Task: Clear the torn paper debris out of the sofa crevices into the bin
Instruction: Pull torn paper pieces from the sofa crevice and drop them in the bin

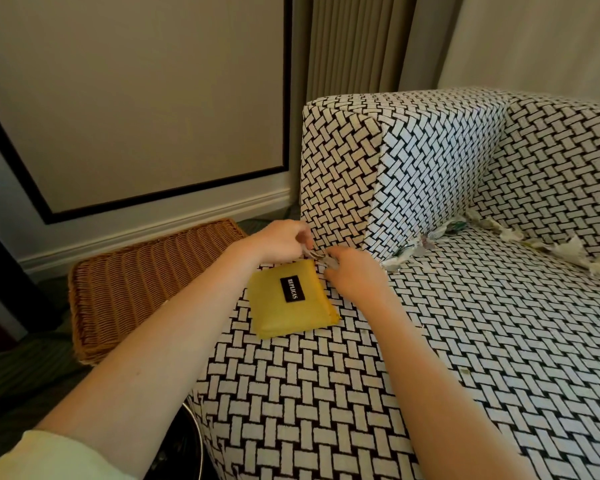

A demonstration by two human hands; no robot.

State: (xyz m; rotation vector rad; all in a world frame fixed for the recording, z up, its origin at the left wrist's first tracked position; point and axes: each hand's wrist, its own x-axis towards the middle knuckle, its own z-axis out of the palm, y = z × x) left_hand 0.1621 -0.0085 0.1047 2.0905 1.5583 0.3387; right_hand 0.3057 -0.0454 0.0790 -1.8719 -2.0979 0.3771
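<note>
Torn paper scraps (426, 242) are wedged in the crevice between the seat and armrest of the woven-pattern sofa (465, 341). More scraps (565, 251) line the crevice under the backrest. My left hand (281, 240) and my right hand (354, 271) meet at the armrest's front corner, each pinching a small pale scrap (317, 256) between them. A yellow pouch (291, 299) with a black label lies on the seat just below both hands. A dark bin (184, 445) with a black liner shows partly at the bottom, beside the sofa.
A wicker basket (136, 282) stands on the floor left of the sofa, against the wall's skirting. Curtains (357, 39) hang behind the armrest. Green patterned carpet covers the floor.
</note>
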